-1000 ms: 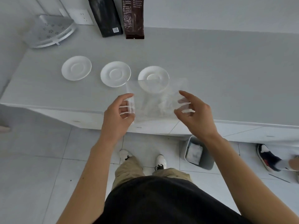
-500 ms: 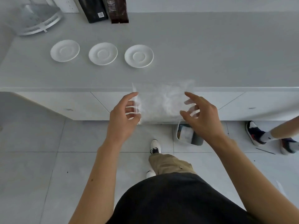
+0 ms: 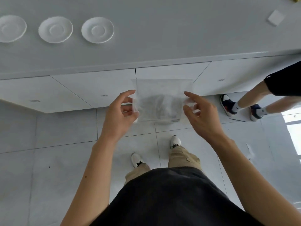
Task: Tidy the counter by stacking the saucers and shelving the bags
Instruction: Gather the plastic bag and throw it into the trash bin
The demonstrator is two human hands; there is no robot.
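A clear plastic bag (image 3: pixel 160 101) with something pale inside hangs in front of the cabinet fronts, off the counter. My left hand (image 3: pixel 119 113) pinches its left edge and my right hand (image 3: pixel 199 114) pinches its right edge. Three white saucers lie side by side on the grey counter (image 3: pixel 162 38) at the upper left: the left saucer (image 3: pixel 11 28), the middle saucer (image 3: pixel 55 29) and the right saucer (image 3: pixel 97 30). None of them touch each other.
A small white square object (image 3: pixel 275 18) lies at the counter's far right. White cabinet doors (image 3: pixel 81 90) run below the counter edge. Another person's legs and shoes (image 3: pixel 241 106) stand on the tiled floor at the right. My own feet are below the bag.
My view has swung down and to the right and I have stepped back. The bag has come off the counter towards me, held in both hands. The dark bags and the rack have left the view.
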